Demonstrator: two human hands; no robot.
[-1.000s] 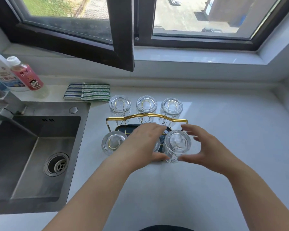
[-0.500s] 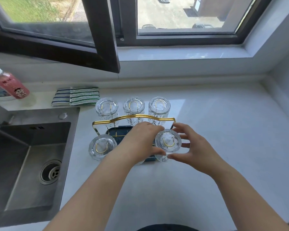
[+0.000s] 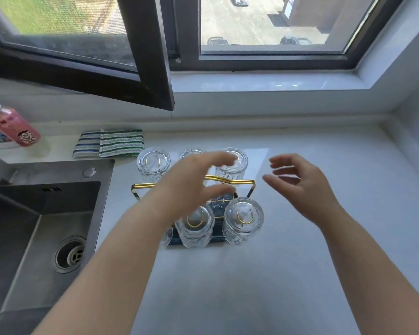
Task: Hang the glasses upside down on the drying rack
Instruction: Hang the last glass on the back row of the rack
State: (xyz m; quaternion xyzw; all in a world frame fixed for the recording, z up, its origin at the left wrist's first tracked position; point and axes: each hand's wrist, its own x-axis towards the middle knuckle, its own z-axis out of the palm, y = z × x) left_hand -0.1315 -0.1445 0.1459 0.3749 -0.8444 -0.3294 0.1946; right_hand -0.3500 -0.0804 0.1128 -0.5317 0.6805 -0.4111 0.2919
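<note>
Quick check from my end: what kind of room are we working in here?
Most likely a home kitchen: a stainless steel sink set into a pale grey countertop, a gold wire drying rack holding upturned clear glasses, and striped folded dishcloths under a dark-framed window.

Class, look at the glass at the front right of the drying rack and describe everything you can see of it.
The front-right glass is clear and faceted, with a thick base. It hangs upside down, base up, over a gold wire loop of the drying rack that shows through it. It stands upright at the rack's near right corner, close beside the middle front glass. Neither hand touches it.
</note>
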